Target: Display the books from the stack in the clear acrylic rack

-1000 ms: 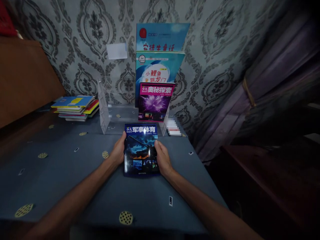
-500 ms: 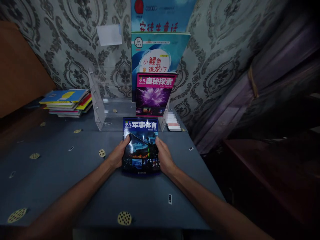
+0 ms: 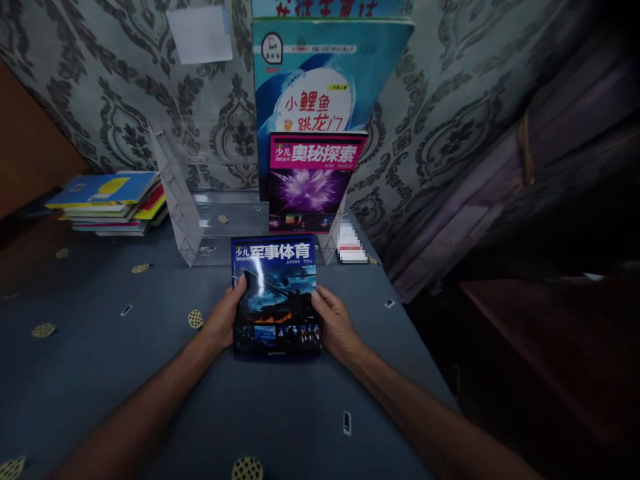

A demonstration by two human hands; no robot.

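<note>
Between both hands I hold a dark blue book (image 3: 277,300) with a tank on its cover, front face toward me. My left hand (image 3: 227,317) grips its left edge, thumb on the cover. Around the right edge, my right hand (image 3: 340,323) is closed, its fingers partly hidden behind the book. Just beyond stands a clear plastic book rack (image 3: 177,200) in stepped tiers. On its right side a pink and purple book (image 3: 313,187) leans upright, with a teal book (image 3: 330,73) behind it and a blue book (image 3: 325,8) cut off at the top.
A stack of several books (image 3: 110,200) lies left of the rack. Right of it is a small blurred-out white item (image 3: 351,243). A brown board (image 3: 35,147) stands at far left; a curtain (image 3: 470,180) hangs past the table's right edge. Patterned wall covering rises behind.
The view has shifted down and closer, so the rack and books appear larger. Still held in both hands, the dark blue book sits slightly further left in view, its cover glare shifted.
</note>
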